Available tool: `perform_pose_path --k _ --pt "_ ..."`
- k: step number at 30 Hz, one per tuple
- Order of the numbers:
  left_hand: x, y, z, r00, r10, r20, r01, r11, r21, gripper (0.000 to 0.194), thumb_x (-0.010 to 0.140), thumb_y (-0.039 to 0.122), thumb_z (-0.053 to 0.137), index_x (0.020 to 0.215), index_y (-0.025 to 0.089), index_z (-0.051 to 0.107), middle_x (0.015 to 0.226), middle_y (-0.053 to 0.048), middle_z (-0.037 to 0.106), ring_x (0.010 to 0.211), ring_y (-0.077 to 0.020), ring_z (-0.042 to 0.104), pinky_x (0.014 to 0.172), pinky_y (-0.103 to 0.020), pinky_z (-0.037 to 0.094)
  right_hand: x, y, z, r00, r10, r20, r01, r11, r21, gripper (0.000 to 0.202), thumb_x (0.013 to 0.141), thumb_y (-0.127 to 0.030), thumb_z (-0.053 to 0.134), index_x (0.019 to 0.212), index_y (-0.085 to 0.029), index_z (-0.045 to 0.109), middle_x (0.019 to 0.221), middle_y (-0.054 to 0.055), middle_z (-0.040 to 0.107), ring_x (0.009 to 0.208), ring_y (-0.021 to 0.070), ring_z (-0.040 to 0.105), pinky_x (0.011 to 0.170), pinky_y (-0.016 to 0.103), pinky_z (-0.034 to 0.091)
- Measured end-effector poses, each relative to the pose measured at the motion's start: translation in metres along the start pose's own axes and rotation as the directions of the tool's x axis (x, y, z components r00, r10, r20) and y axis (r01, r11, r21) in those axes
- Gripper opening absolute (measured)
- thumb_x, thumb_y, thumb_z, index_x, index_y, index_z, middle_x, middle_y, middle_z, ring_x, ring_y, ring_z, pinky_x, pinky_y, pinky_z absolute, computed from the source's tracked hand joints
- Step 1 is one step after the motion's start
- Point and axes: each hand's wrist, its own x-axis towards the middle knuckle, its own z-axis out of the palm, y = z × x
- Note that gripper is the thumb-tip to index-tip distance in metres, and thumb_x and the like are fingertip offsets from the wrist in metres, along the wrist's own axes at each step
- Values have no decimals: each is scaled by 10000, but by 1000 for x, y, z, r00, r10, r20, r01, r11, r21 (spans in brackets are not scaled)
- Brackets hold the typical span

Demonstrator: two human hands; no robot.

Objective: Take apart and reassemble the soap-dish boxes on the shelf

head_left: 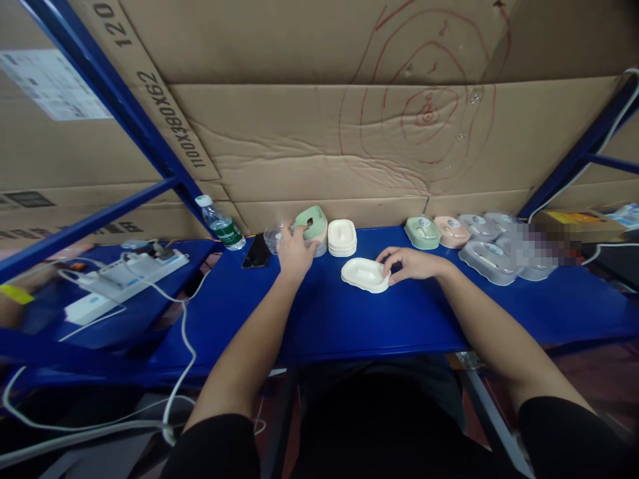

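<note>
My right hand [413, 263] pinches the right end of a cream oval plastic tray [363, 274] with a shallow hollow, low over the blue table; a second rim shows under it. My left hand [296, 254] reaches to the back left, thumb and fingers closed around the near left edge of a green plastic piece [315, 227] with a dark opening. That piece tops a small stack with paler parts below. Beside the stack stands a pile of cream trays [342, 238]. Clear plastic covers [272, 237] lie partly hidden behind my left hand.
Lidded boxes in green [422, 232], pink [452, 231] and grey [489, 259] stand at the right. A phone [256, 252] and a water bottle [223, 226] are at the left, near a power strip [127, 283] with cables. Cardboard [279, 126] walls the back.
</note>
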Motion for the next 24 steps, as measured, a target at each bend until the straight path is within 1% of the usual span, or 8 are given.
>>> perform_pose_path --k 4,6,10,13,18,20,22,24 --pt "0 1 -5 1000 20 -13 -20 1000 12 499 885 437 720 1316 201 634 1563 -228 409 1390 -402 516 1080 -551 483 -1 -17 -1 995 -57 -79 71 980 186 283 765 -472 869 896 -236 785 1313 71 626 1070 221 678 929 433 575" --pt "0 2 -7 1000 22 -1 -22 998 51 506 910 476 688 1331 202 626 1562 -229 421 1372 -409 530 1069 -554 483 2 -24 1 973 -104 -205 131 984 119 267 796 -467 852 921 -243 777 1255 73 655 1082 231 671 988 463 544" --pt "2 1 -9 997 53 53 -58 994 96 494 940 453 651 1366 208 599 1516 -209 502 1283 -395 601 1054 -544 482 18 -25 9 861 -202 -467 158 978 -133 253 873 -493 781 958 -257 754 1125 77 701 1118 268 656 1083 511 466" --pt "2 1 -10 995 72 65 -78 993 85 492 944 410 648 1387 211 575 1496 -196 532 1268 -380 614 1049 -531 486 39 -22 14 820 -232 -523 86 954 -288 265 926 -505 714 997 -251 742 1101 92 710 1098 292 652 1049 508 471" --pt "3 -1 -16 995 89 39 -93 990 107 521 926 431 667 1382 198 570 1499 -201 523 1302 -380 592 1037 -511 503 82 -24 18 844 -203 -496 -97 852 -514 262 983 -457 633 1074 -230 727 1126 115 718 1087 316 639 993 482 462" --pt "4 -3 -19 997 69 42 -74 988 136 549 911 464 681 1374 189 576 1490 -210 523 1275 -386 609 1015 -499 520 96 -22 25 832 -166 -530 -193 809 -556 306 991 -440 606 1187 -224 700 1208 139 705 1140 342 626 1008 509 442" --pt "5 -4 -21 997 30 67 -40 988 147 588 900 492 685 1385 181 567 1464 -215 540 1222 -384 642 972 -478 545 106 -17 37 791 -147 -594 -274 782 -559 413 989 -442 587 1325 -207 635 1323 170 666 1227 368 594 1080 561 385" --pt "5 -6 -20 994 2 110 -18 990 140 610 902 508 677 1397 173 556 1417 -214 577 1179 -380 666 937 -464 562 109 -11 53 762 -152 -629 -308 770 -559 504 980 -464 578 1405 -193 573 1403 178 629 1297 377 556 1184 618 258"
